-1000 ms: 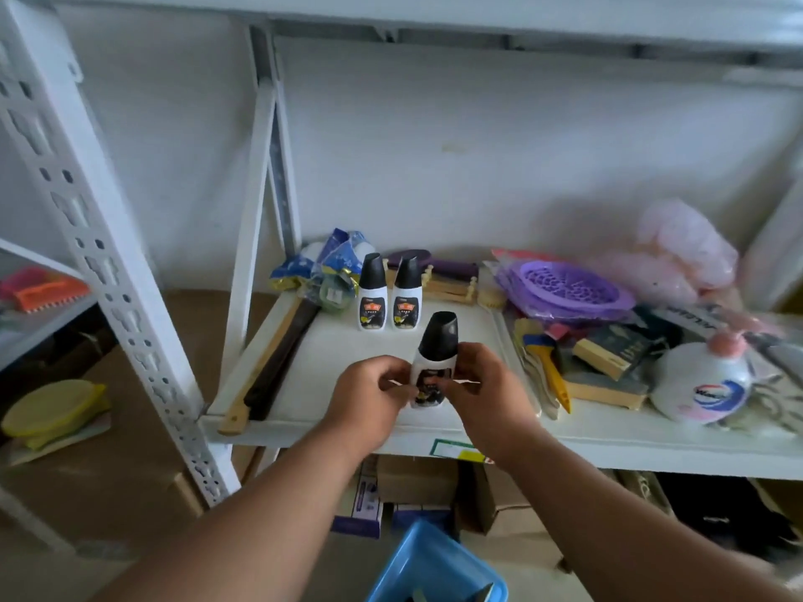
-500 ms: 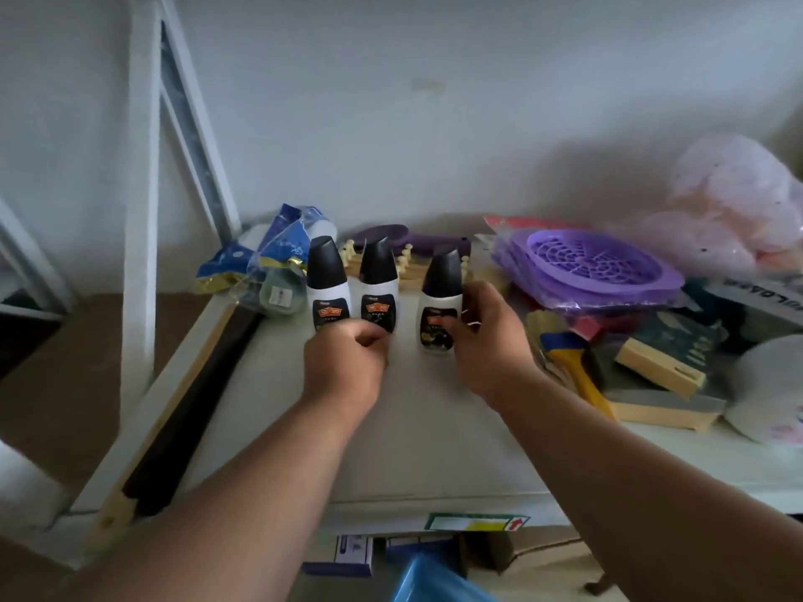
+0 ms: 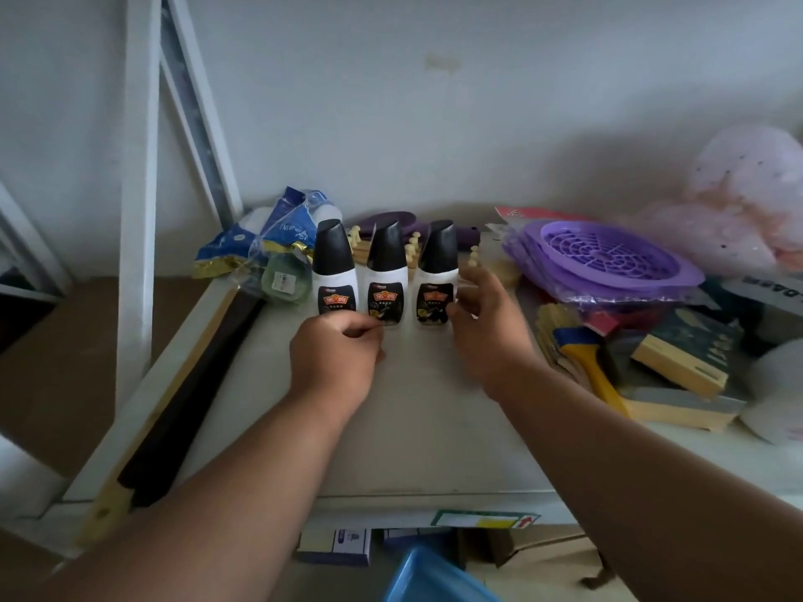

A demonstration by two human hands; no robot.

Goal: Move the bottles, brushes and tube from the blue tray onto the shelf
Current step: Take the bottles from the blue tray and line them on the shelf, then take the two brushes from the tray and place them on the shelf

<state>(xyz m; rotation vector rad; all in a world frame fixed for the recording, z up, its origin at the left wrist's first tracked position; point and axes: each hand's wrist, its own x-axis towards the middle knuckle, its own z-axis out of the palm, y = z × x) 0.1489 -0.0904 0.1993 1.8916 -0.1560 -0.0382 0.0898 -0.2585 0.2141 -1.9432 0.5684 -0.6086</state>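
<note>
Three white bottles with black slanted caps stand upright in a row on the white shelf [image 3: 426, 436]: the left bottle [image 3: 333, 271], the middle bottle [image 3: 386, 275] and the right bottle [image 3: 436, 275]. My left hand [image 3: 336, 354] is curled into a loose fist just in front of the left and middle bottles, holding nothing. My right hand [image 3: 486, 328] hovers with fingers apart right beside the right bottle, no longer gripping it. A corner of the blue tray [image 3: 428, 577] shows at the bottom edge, below the shelf.
A long wooden-handled brush [image 3: 174, 410] lies along the shelf's left edge. Blue packets [image 3: 269, 245] sit behind the bottles. A purple strainer [image 3: 608, 254], a yellow-handled paintbrush [image 3: 591, 362] and wooden-backed brushes [image 3: 682, 362] crowd the right side. Boxes [image 3: 334, 545] sit under the shelf.
My right hand set the third bottle upright beside the other two and let go of it. My left hand came off the bottle and closed into a fist.
</note>
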